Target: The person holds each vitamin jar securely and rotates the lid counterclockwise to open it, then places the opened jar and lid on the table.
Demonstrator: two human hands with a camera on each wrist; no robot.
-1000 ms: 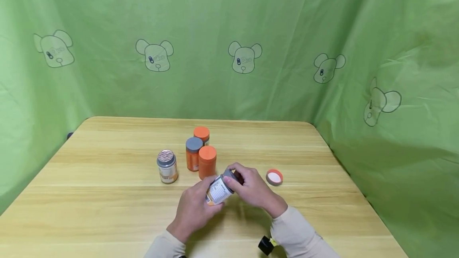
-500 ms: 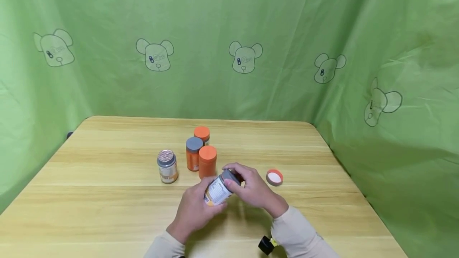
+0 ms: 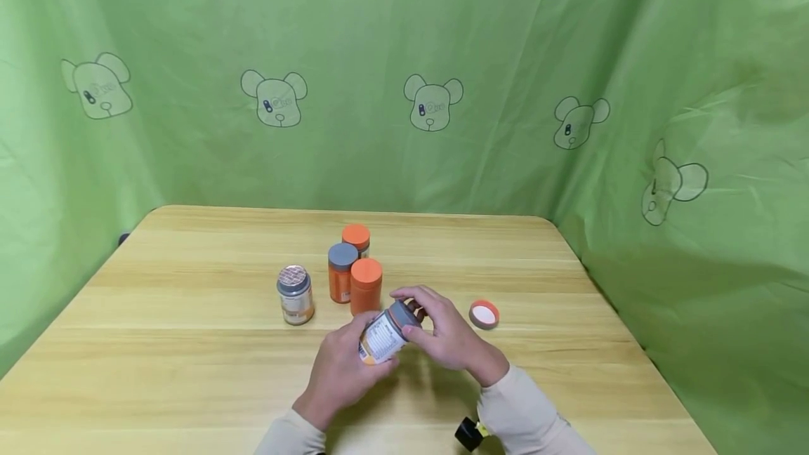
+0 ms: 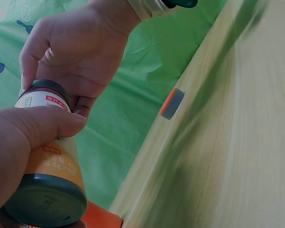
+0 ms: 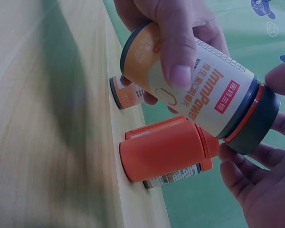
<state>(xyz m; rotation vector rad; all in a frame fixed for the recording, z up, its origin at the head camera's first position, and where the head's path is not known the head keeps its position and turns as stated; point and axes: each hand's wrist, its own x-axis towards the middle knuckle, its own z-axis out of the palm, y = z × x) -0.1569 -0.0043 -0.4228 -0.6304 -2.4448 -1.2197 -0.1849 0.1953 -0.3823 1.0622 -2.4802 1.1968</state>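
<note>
My left hand (image 3: pixel 344 364) grips a supplement bottle (image 3: pixel 383 338) by its body, thumb across the white and orange label. The bottle is tilted, its grey cap (image 3: pixel 404 314) toward my right hand (image 3: pixel 445 332). In the right wrist view, an orange-red ring (image 5: pixel 244 114) shows between the bottle and the dark cap (image 5: pixel 259 121). My right thumb and fingertips sit on opposite sides of the cap, with the palm away from it. In the left wrist view, the dark base (image 4: pixel 45 199) of the bottle faces the camera.
Behind the hands stand a plain orange bottle (image 3: pixel 366 290), a grey-capped orange bottle (image 3: pixel 341 276) and an orange-capped one (image 3: pixel 356 234). A bottle with a foil seal (image 3: pixel 295 297) stands at left. One loose cap (image 3: pixel 484 314) lies inside-up at right. A black object (image 3: pixel 469 434) is near the right sleeve.
My right fingers have loosened and shifted around the grey cap, showing more of it. The bottle has turned slightly in my left hand. The things on the table stay where they were.
</note>
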